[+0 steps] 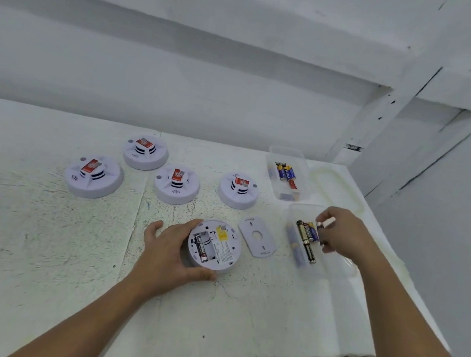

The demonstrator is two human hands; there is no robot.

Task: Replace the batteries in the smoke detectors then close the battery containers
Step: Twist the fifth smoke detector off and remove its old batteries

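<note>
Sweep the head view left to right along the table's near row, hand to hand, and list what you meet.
Left hand → opened smoke detector, which it grips → loose cover plate → batteries in the near clear container → right hand, pinching what looks like a battery.

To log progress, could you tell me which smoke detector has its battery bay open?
The nearest detector, flipped over and held by the left hand; the other four sit face up behind it.
</note>
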